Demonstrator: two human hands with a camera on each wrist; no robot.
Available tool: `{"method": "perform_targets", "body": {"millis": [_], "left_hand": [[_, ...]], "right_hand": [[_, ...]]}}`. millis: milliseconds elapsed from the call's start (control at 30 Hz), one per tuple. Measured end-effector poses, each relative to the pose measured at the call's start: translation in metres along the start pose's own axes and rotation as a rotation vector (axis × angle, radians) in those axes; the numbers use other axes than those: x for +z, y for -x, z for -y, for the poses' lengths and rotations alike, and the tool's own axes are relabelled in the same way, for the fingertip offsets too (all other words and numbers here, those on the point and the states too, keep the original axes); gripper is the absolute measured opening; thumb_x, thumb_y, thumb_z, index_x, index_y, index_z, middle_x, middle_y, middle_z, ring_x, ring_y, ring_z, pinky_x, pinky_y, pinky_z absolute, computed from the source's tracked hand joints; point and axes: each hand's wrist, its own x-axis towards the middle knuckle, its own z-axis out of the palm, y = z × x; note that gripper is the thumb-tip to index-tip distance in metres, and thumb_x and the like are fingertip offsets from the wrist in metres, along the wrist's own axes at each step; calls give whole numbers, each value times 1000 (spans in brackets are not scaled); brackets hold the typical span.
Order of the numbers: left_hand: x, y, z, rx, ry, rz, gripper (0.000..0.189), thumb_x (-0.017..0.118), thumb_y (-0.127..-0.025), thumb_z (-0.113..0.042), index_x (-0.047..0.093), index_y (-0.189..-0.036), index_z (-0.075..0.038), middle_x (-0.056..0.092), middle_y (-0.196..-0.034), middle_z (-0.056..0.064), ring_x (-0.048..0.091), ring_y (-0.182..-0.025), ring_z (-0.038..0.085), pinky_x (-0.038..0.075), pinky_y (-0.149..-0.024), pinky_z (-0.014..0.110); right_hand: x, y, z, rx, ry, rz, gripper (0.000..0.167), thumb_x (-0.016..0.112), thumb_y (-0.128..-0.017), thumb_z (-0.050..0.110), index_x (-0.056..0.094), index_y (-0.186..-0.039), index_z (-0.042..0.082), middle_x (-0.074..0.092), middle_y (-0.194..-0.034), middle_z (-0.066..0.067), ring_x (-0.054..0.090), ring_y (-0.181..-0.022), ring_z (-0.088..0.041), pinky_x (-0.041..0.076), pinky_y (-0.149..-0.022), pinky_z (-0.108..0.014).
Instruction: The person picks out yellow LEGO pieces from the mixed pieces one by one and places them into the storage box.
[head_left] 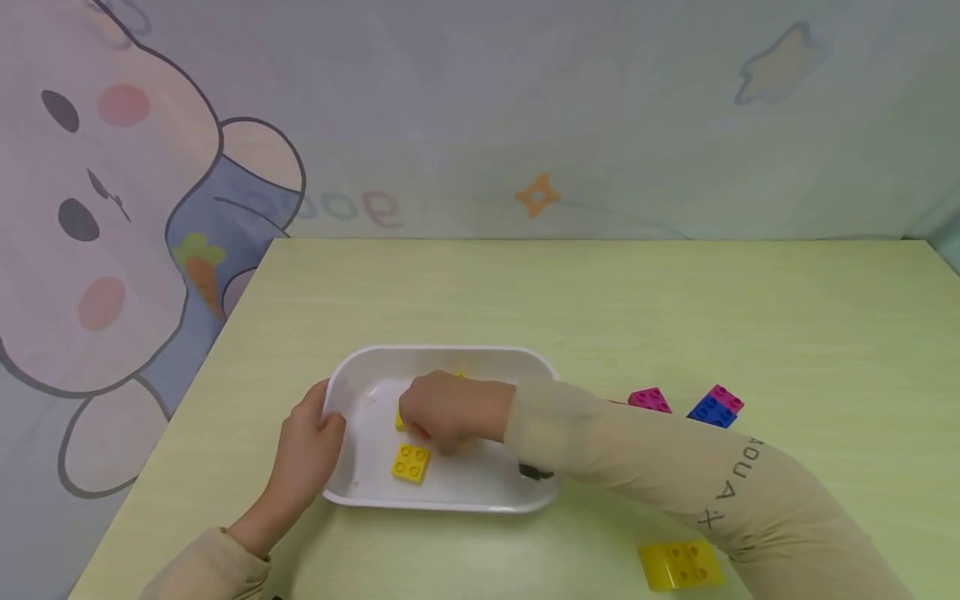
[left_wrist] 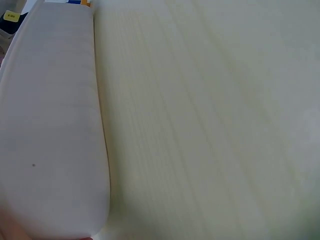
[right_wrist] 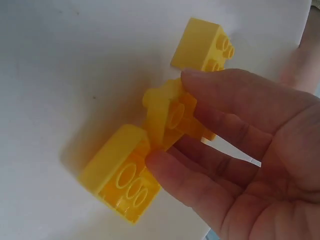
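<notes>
A white plastic tray sits on the table, and my left hand grips its left end with the thumb over the rim. My right hand reaches down into the tray. In the right wrist view, its thumb and fingers pinch a yellow toy brick. Right beside the fingertips lies another yellow brick, its hollow underside showing. A studded yellow brick lies just past the thumb. From the head, one yellow brick shows plainly on the tray floor, while the right hand partly hides others.
Right of the tray, a pink brick and a blue brick joined with pink lie behind the right sleeve. A larger yellow brick is near the front, beside that sleeve. A printed cloth hangs behind the table.
</notes>
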Motion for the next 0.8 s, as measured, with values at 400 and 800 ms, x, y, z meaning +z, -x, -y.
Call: {"method": "perform_targets", "body": {"millis": [400,800], "left_hand": [[1,0,-1,3,-14,-10,44,38,-87,3,46,-130,7,57,-118,27,56,-96,33,50,-76,48],[1,-1,0,4,-6,-9,44,38,-87,3,46,-130,7,57,-117,27,57,-95,33,50,-75,47]], "right_hand": [[5,-3,3,-26,37,-33,24,63,-80,4,46,-67,14,43,-64,4,40,-62,-12,31,-56,-18],[5,-2,7,-20,-2,1,23,66,-80,3,49,-68,13,45,-64,3,42,-64,-12,33,-60,-17]]}}
